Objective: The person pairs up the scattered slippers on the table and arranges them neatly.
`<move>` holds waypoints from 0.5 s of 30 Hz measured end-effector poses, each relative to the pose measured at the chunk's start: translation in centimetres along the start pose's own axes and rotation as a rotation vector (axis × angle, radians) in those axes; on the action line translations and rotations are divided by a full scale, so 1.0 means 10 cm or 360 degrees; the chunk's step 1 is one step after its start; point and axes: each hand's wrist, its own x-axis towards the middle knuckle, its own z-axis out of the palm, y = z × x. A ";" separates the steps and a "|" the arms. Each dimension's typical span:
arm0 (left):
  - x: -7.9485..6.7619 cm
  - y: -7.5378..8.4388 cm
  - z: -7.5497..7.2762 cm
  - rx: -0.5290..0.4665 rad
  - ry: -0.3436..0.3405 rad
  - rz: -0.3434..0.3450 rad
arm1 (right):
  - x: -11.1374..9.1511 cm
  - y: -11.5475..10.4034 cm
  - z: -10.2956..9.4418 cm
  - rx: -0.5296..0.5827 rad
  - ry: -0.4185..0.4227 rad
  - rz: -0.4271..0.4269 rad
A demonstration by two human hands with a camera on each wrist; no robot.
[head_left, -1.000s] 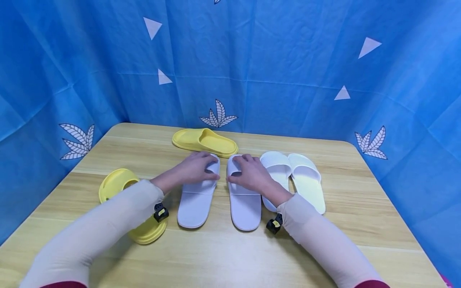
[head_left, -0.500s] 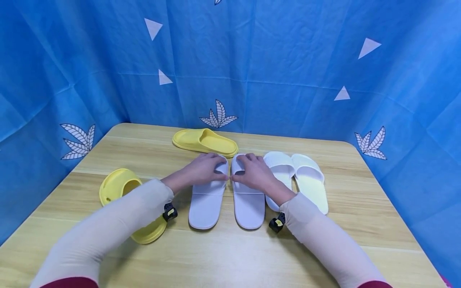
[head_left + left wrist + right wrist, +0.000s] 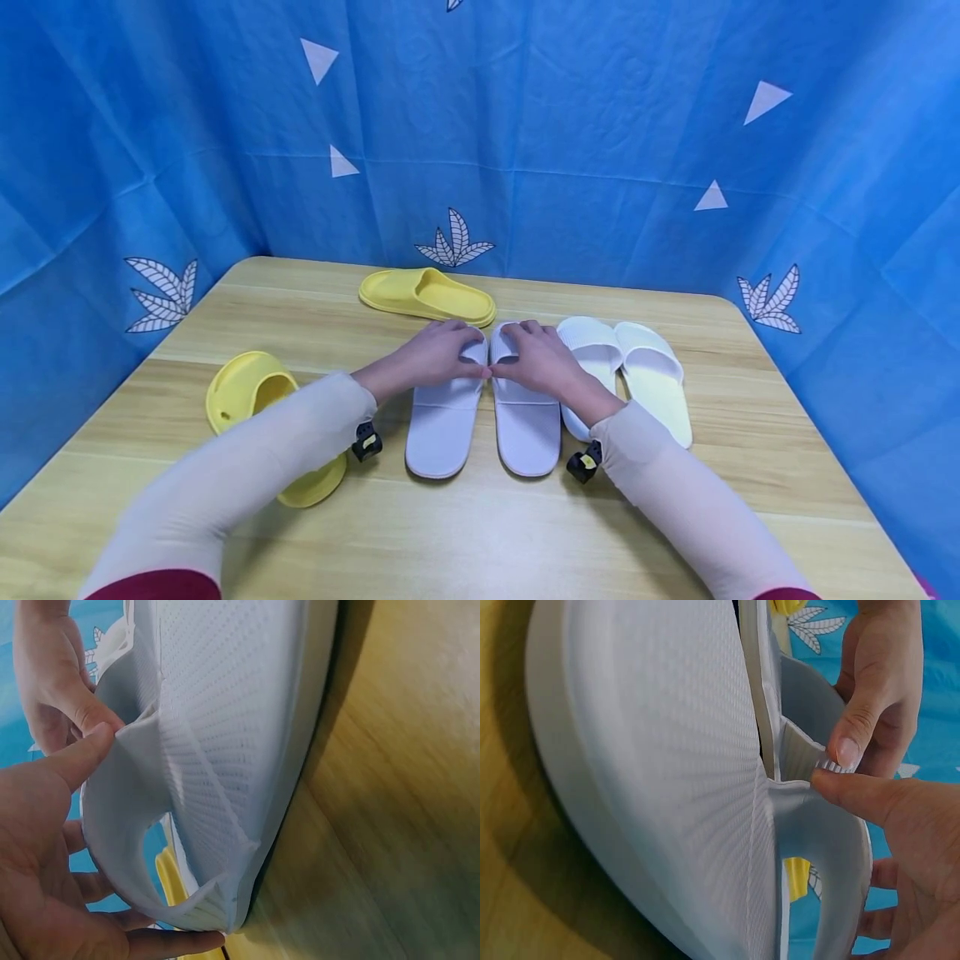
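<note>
Blue fabric (image 3: 480,100) printed with four white triangles (image 3: 318,58) and three full leaf sprigs (image 3: 453,242) hangs behind a light wood-grain tabletop (image 3: 480,533). Six slide slippers lie on the table: two pale lavender, two white and two yellow.

Both lavender slippers are at the centre, toes pointing away from the person, soles down. Their fronts lie close together, while a wedge of tabletop shows between the heels. The left hand (image 3: 437,354) grips the left lavender slipper (image 3: 441,442), holding its strap (image 3: 124,799) between thumb and bent fingers, the thumb at the inner side. The right hand (image 3: 536,358) grips the right lavender slipper (image 3: 528,440) likewise, thumb at the inner side of its strap. The two thumbs meet or nearly meet between the straps; whether they touch is hard to tell.

Just right of that pair stand the two white slippers, side by side with toes also away: the left white slipper (image 3: 591,336) is partly hidden by the right hand and wrist, the right white slipper (image 3: 660,400) shows in full. One yellow slipper (image 3: 427,293) lies sideways behind the lavender ones; the other yellow slipper (image 3: 242,387) sits at the left, crossed by the left forearm. Two pale sleeves (image 3: 675,492) cover the forearms, and two small black wrist cameras (image 3: 367,442) hang at the wrists.
</note>
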 end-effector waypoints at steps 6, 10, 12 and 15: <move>0.02 0.01 0.02 -0.0005 0.0014 -0.0006 | 0.00 0.03 -0.01 0.0001 -0.0018 -0.0009; 0.04 0.01 0.02 0.0001 0.0013 0.0015 | 0.00 0.04 -0.03 0.0002 -0.0032 -0.0013; 0.05 0.02 0.03 0.0000 0.0019 0.0029 | 0.00 0.06 -0.04 0.0015 -0.0036 -0.0001; 0.05 0.02 0.03 -0.0005 0.0025 0.0029 | 0.00 0.08 -0.07 0.0036 -0.0049 0.0014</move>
